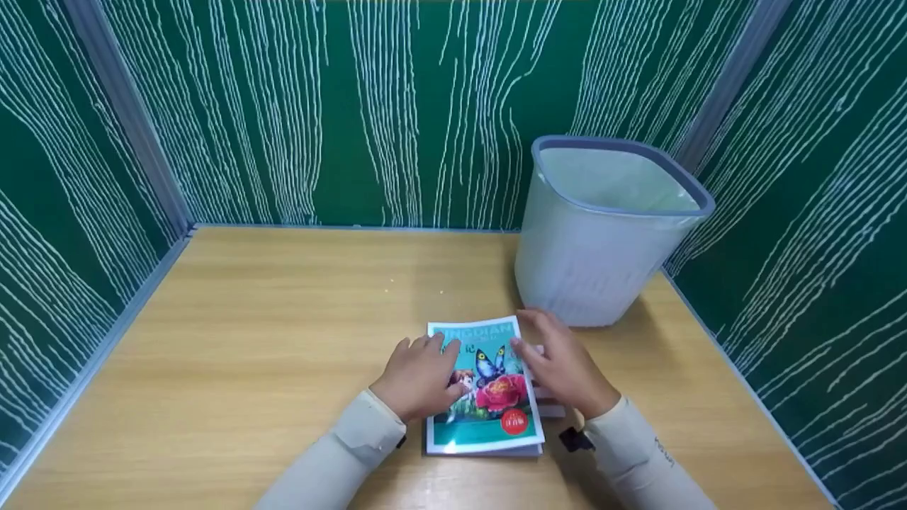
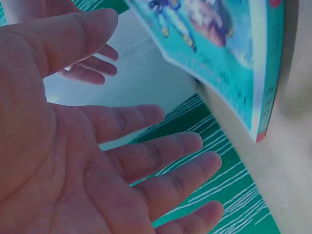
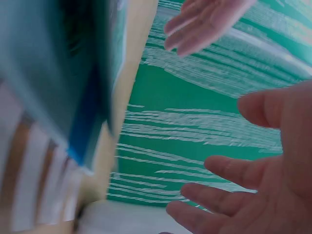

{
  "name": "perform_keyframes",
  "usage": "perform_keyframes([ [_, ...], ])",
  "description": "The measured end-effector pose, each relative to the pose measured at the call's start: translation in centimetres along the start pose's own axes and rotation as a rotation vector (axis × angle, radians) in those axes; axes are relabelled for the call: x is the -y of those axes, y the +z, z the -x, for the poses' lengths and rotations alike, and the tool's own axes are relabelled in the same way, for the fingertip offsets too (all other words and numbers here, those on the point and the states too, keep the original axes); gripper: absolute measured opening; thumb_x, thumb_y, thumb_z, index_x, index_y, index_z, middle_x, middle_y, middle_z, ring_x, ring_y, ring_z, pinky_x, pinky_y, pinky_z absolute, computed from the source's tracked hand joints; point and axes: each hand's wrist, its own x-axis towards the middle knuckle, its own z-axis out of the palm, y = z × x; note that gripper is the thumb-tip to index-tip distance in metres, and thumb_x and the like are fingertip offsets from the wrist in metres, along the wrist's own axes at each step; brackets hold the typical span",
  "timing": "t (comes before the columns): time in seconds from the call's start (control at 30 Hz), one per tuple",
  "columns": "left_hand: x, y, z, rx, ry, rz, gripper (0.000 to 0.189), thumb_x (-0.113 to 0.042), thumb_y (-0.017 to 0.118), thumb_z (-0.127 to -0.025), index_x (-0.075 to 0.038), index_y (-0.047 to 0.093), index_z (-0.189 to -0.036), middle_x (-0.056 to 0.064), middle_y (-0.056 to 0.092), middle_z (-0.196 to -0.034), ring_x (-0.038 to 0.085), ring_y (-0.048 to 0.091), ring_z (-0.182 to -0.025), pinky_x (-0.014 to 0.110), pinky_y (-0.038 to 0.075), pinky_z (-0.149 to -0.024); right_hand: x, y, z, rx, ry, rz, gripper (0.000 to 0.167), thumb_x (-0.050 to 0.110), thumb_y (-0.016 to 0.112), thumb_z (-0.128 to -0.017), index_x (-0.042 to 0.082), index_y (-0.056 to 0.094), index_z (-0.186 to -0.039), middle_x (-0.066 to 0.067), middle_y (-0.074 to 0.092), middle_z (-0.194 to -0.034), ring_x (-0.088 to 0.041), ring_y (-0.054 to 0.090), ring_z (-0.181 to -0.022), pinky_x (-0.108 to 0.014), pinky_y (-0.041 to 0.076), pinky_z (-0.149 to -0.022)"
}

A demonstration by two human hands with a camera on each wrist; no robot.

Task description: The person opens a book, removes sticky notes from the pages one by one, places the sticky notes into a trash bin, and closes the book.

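A picture book (image 1: pixel 489 425) with a teal cover, a butterfly and a red flower lies near the front of the table, seemingly on top of at least one other book. Over its left side is my left hand (image 1: pixel 419 379), fingers spread and relaxed. My right hand (image 1: pixel 567 365) hovers by the book's right edge. In the left wrist view the book (image 2: pixel 229 63) shows its spine, apart from the loosely extended fingers of the left hand (image 2: pixel 73 151). Nothing lies within the right hand (image 3: pixel 263 195) in its own wrist view; book edges there are blurred.
White strips (image 1: pixel 551 411) stick out beside the book under the right hand; what they belong to is unclear. A white bin (image 1: pixel 588 262) with a grey rim and a liner stands at the back right of the wooden table (image 1: pixel 283 319). Green, white-streaked panels (image 1: pixel 453 106) enclose the table.
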Motion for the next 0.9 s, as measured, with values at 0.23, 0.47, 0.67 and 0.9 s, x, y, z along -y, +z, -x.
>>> perform_keyframes([
  [0.23,-0.4,1.0,-0.4,0.043,0.026,-0.052,0.066,-0.052,0.065,-0.096,-0.015,0.055,-0.149,0.013,0.054,-0.153,0.036,0.051,-0.140,0.059,0.042,-0.113,-3.4,-0.1,-1.0,-0.141,0.029,-0.235,0.033,0.017,0.062,-0.101,0.008,0.065,-0.132,-0.011,0.064,-0.137,-0.030,0.056,-0.132,-0.050,0.046,-0.113],
  [0.47,-0.6,1.8,-0.8,0.066,0.056,-0.088,0.061,-0.051,0.066,-0.095,-0.014,0.062,-0.143,0.015,0.058,-0.147,0.035,0.053,-0.137,0.057,0.045,-0.111,-6.9,-0.4,-2.0,-0.139,0.178,-0.463,0.035,0.011,0.056,-0.100,-0.003,0.064,-0.131,-0.020,0.063,-0.133,-0.024,0.058,-0.115,-0.032,0.053,-0.094],
  [0.67,-0.5,2.4,-1.1,0.072,0.089,-0.117,0.057,-0.052,0.073,-0.091,-0.014,0.068,-0.133,0.011,0.068,-0.129,0.030,0.063,-0.120,0.051,0.054,-0.101,-8.8,-0.1,-2.2,-0.116,0.210,-0.456,0.036,0.012,0.056,-0.101,-0.002,0.062,-0.134,-0.019,0.062,-0.136,-0.026,0.057,-0.119,-0.032,0.052,-0.094],
  [0.9,-0.3,2.8,-1.1,0.084,0.076,-0.086,0.058,-0.052,0.075,-0.090,-0.014,0.069,-0.133,0.010,0.068,-0.128,0.029,0.063,-0.114,0.050,0.055,-0.096,-9.6,0.6,-2.0,-0.072,0.189,-0.383,0.037,0.013,0.056,-0.101,0.000,0.063,-0.135,-0.019,0.063,-0.136,-0.030,0.057,-0.124,-0.041,0.047,-0.106],
])
